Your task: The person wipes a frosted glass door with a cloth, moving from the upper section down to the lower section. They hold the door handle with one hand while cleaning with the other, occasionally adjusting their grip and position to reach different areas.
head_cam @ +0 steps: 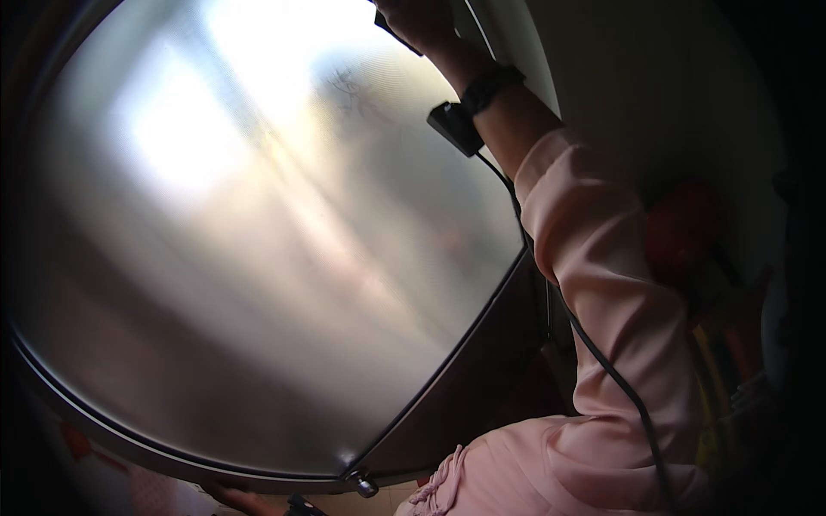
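Note:
A large shiny metal panel [258, 277], with a look of brushed stainless steel, fills the left and middle of the view. My right hand [419, 22] is at its far edge at the top, partly cut off by the frame. A dark flat piece [390, 29] shows beside the fingers; whether I hold it is unclear. A black band [493, 87] circles that wrist, and a small black box [455, 128] sits against it. At the bottom, my left hand [235, 498] is by the panel's near rim, its fingers partly hidden there.
A black cable [603, 361] runs from the box along my pink sleeve [606, 271]. A round metal knob [362, 484] juts from the panel's near corner. Dim red [684, 226] and yellow things lie in shadow at right. A red item [76, 442] shows at lower left.

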The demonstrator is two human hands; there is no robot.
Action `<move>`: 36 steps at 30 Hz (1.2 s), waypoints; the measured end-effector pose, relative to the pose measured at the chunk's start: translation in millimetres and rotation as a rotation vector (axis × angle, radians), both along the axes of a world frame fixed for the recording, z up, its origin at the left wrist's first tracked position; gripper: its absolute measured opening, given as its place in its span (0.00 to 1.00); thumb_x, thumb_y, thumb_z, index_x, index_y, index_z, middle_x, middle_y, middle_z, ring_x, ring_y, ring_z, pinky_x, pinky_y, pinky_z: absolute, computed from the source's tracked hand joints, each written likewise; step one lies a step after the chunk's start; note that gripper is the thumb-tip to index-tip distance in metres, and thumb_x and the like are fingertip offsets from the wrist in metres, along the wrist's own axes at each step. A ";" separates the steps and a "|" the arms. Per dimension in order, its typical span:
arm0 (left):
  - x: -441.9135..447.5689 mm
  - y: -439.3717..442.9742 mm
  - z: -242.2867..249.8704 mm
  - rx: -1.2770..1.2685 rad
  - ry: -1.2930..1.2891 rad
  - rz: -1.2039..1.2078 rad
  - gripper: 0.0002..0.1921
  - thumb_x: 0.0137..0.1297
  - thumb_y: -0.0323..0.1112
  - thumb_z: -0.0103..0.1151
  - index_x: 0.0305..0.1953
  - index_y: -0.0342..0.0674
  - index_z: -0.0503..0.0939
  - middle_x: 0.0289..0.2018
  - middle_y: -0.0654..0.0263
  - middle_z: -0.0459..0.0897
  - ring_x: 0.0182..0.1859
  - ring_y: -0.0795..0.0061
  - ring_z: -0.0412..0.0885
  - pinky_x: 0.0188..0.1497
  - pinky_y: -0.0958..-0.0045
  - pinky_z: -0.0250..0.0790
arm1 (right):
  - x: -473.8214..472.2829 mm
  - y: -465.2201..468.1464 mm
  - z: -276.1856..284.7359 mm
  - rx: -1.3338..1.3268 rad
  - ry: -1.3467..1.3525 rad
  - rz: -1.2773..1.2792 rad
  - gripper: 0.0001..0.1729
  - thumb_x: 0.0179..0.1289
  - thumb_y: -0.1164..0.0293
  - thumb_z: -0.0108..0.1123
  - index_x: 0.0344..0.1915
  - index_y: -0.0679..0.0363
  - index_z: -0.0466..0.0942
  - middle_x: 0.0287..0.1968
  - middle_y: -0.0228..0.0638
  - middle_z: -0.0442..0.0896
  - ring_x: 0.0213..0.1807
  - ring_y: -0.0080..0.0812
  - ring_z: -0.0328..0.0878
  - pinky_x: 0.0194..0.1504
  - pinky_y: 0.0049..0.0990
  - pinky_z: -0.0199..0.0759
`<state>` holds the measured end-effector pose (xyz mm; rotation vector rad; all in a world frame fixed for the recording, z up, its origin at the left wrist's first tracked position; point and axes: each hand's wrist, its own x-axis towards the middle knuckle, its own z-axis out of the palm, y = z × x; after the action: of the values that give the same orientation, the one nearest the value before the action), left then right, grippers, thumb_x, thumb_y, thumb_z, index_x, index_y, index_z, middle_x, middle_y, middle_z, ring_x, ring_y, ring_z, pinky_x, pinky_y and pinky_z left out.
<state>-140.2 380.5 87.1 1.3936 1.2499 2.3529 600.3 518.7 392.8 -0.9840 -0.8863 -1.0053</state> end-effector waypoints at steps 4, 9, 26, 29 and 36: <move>-9.1 -4.3 12.3 -0.042 0.133 0.194 0.24 0.71 0.49 0.39 0.52 0.32 0.73 0.50 0.56 0.71 0.52 0.67 0.70 0.57 0.66 0.62 | -1.2 6.9 -93.2 0.059 0.030 0.146 0.32 0.49 0.58 0.68 0.56 0.51 0.71 0.47 0.43 0.78 0.48 0.50 0.75 0.45 0.49 0.71; -15.3 16.4 -2.3 -0.034 -0.094 0.069 0.22 0.69 0.48 0.44 0.51 0.34 0.73 0.48 0.59 0.71 0.51 0.69 0.71 0.55 0.68 0.64 | -60.3 5.2 -237.7 -0.049 0.268 -0.009 0.39 0.50 0.67 0.68 0.62 0.61 0.62 0.53 0.55 0.71 0.52 0.58 0.69 0.52 0.49 0.66; -16.4 19.0 0.4 -0.098 -0.035 0.117 0.24 0.69 0.52 0.43 0.47 0.33 0.73 0.44 0.59 0.73 0.46 0.71 0.72 0.50 0.68 0.67 | -347.0 -61.2 -184.8 -0.008 -0.495 0.281 0.23 0.55 0.62 0.62 0.53 0.35 0.72 0.59 0.43 0.67 0.60 0.48 0.65 0.58 0.56 0.55; -0.5 14.3 9.7 -0.101 -0.085 0.153 0.26 0.69 0.53 0.43 0.52 0.32 0.70 0.48 0.55 0.72 0.50 0.67 0.72 0.54 0.65 0.66 | -371.7 -82.7 -218.0 -0.091 -0.861 0.376 0.14 0.55 0.59 0.62 0.42 0.28 0.76 0.60 0.30 0.69 0.61 0.40 0.64 0.62 0.56 0.51; 16.1 10.7 23.4 -0.058 -0.099 0.137 0.28 0.68 0.53 0.44 0.55 0.33 0.68 0.52 0.53 0.71 0.53 0.65 0.72 0.58 0.65 0.64 | -318.5 -55.9 -226.1 -0.114 -0.662 0.401 0.17 0.52 0.60 0.60 0.45 0.30 0.76 0.62 0.35 0.68 0.58 0.39 0.65 0.56 0.56 0.55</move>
<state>-124.1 391.2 110.6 1.1940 1.4159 2.4188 281.8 462.8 166.7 -0.5202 -1.6314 -0.9443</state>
